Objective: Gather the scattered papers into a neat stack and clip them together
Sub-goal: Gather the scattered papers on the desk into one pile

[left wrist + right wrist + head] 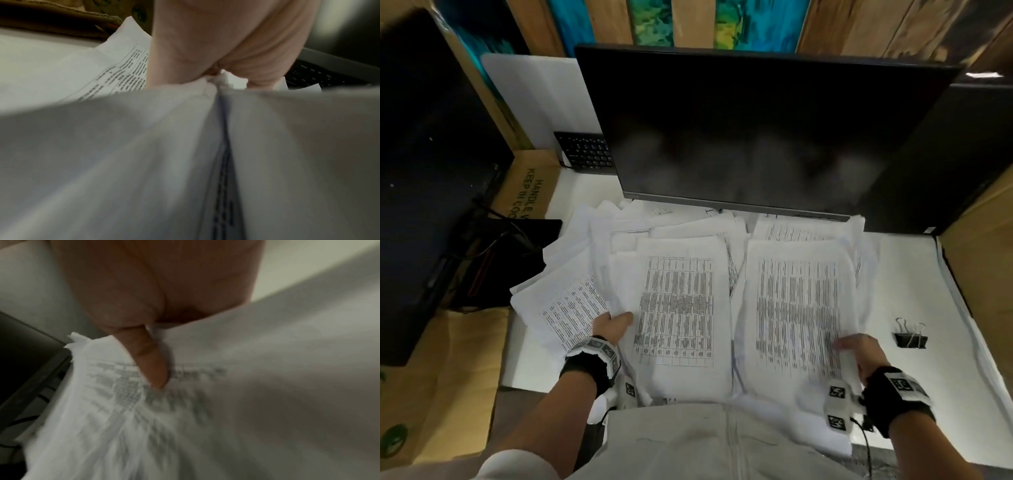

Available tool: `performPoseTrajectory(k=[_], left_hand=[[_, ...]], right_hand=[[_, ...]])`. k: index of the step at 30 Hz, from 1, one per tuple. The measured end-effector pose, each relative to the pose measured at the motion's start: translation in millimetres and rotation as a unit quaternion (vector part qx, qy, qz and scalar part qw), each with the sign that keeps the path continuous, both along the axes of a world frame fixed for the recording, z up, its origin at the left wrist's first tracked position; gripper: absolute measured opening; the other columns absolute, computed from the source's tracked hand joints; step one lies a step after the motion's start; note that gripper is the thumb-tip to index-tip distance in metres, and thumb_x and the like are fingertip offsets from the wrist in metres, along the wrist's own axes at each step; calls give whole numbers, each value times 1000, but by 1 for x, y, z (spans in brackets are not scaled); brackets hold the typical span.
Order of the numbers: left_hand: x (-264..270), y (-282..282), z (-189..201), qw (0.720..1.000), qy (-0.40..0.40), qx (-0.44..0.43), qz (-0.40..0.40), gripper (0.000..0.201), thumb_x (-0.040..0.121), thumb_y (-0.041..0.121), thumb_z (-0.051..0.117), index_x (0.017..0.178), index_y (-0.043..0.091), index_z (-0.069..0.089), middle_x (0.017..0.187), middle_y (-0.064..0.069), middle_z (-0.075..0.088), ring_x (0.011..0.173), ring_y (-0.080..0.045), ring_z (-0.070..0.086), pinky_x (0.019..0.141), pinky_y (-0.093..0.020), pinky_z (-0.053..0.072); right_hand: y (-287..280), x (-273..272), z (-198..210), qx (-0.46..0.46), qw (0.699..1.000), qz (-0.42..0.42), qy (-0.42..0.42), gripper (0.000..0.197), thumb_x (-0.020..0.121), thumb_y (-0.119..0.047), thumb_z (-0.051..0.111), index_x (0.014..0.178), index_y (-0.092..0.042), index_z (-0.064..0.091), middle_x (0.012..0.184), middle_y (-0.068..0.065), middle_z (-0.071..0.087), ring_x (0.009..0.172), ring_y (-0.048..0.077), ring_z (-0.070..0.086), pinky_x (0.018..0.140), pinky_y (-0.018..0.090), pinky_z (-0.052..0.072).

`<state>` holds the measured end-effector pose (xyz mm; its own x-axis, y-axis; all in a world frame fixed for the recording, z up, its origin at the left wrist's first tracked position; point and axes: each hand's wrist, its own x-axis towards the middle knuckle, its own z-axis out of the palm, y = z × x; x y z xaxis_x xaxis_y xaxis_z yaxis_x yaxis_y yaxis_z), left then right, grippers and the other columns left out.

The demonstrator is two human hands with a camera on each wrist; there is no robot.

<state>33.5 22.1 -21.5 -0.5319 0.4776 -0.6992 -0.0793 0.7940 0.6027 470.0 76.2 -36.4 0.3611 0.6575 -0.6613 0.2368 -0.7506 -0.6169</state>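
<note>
Desk (914, 274) is covered in papers (678, 308), printed tables on most of them, loosely fanned out in front of the monitor (756, 130) and spilling off the near edge toward the person's lap. Nothing stacked yet.

Left hand (613, 325) is at the left side of the pile, thumb on top of the middle sheets and fingers tucked underneath, so it's gripping a bunch of them. The left wrist view backs this up: the hand (216, 48) is closed onto a crumpled paper edge (226, 81), with more printed sheets (115, 73) lying flat beside it.

Right hand (859, 353) is on the lower right corner of the right-hand bunch. It's blurry in the head view, but the right wrist view shows the thumb (150, 360) pressing down on the printed top sheet (123, 402) while the rest of the hand curls under the bundle, so it's pinching that stack too.

The binder clip (911, 334) is sitting on the bare desk just right of the papers, near the right hand but not touched, handles up.

A keyboard (585, 150) pokes out behind the monitor on the left, and there's a cardboard box (530, 192) next to it.
</note>
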Motion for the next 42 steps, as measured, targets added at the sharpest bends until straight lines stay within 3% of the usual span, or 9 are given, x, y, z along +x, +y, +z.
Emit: performPoseTrajectory(k=[2,7,12,17,20,27,30,38,42], left_hand=[[1,-1,-1,1000,3,3,2,45,54,20,60,92,-4,61,94,-17,59,86,-29,55,78,-36,45],[2,0,-5,999,14,-13,-30,61,73,25,81,121,-4,56,109,-16,61,105,-34,60,83,-31,46],[-1,1,-4,997,33,-40,-55,64,80,27,75,128,-8,50,132,-23,56,119,-37,56,94,-37,46],[1,1,-4,999,19,-30,-35,59,83,19,73,128,-9,48,131,-24,56,116,-37,57,93,-37,45],[4,3,-7,999,-7,-5,-39,59,83,16,72,131,-7,47,131,-22,56,121,-37,53,97,-38,43],[3,4,-8,993,-77,25,-86,76,69,19,84,134,1,49,135,-14,57,126,-33,52,111,-47,35],[-2,4,-21,991,-90,28,-93,91,53,31,91,131,3,54,130,-14,62,121,-32,57,107,-50,41],[2,2,-15,995,35,28,-89,38,90,2,55,127,-5,56,129,-20,60,119,-35,56,105,-44,43],[8,11,-6,996,-4,21,-86,55,101,36,37,136,-5,44,143,-24,46,132,-37,45,113,-45,34]], right_hand=[[-3,6,3,-71,997,34,14,24,25,-22,72,43,-8,68,78,19,60,80,33,55,62,31,44],[-6,-28,1,-3,995,83,56,31,82,-9,71,109,4,63,88,16,67,81,29,63,76,37,52],[-5,-17,9,60,997,7,-44,13,85,-5,57,94,3,60,88,19,64,81,31,62,74,37,50],[-8,22,0,-4,999,-43,16,15,88,-14,60,91,0,58,42,-1,64,64,27,57,66,41,53],[-7,4,-3,-41,995,52,78,22,85,-22,65,97,-4,62,77,8,74,90,32,64,95,52,50],[2,-68,29,52,974,163,146,25,84,-2,67,105,-15,64,99,6,70,86,14,65,68,24,48],[14,-94,23,86,973,201,78,34,85,-5,66,118,-12,63,110,9,69,99,25,65,84,34,52],[14,-141,9,32,949,305,-69,57,98,-17,47,149,-6,24,154,10,32,142,29,31,115,36,27],[6,-155,5,1,916,400,-5,62,96,-25,54,147,-4,27,152,8,34,141,26,34,113,33,28]])
